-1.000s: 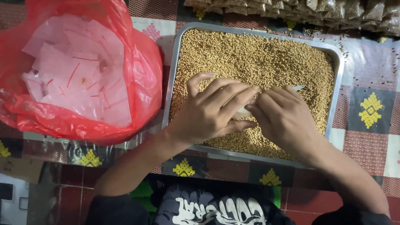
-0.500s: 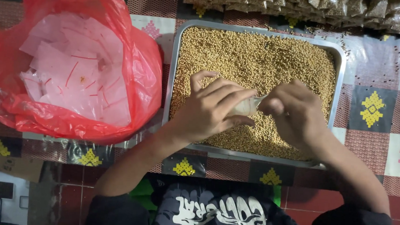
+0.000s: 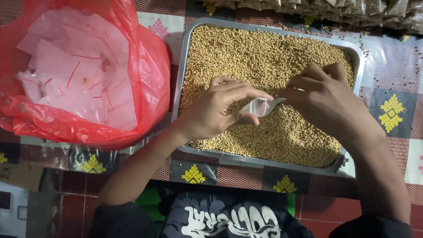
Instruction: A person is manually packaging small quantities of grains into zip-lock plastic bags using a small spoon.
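Note:
A metal tray filled with small tan grains lies in front of me. Over its middle, my left hand and my right hand hold a small clear plastic bag between them. The left thumb and fingers pinch the bag's left side. My right hand's fingertips grip its right edge. The bag hangs just above the grains.
A big red plastic bag holding several small clear bags with red stripes sits left of the tray. A row of filled clear packets lies along the far edge. A patterned checked cloth covers the surface.
Both hands have lifted off the grains and drawn slightly apart. The small clear bag, hidden under the fingers before, now shows between them.

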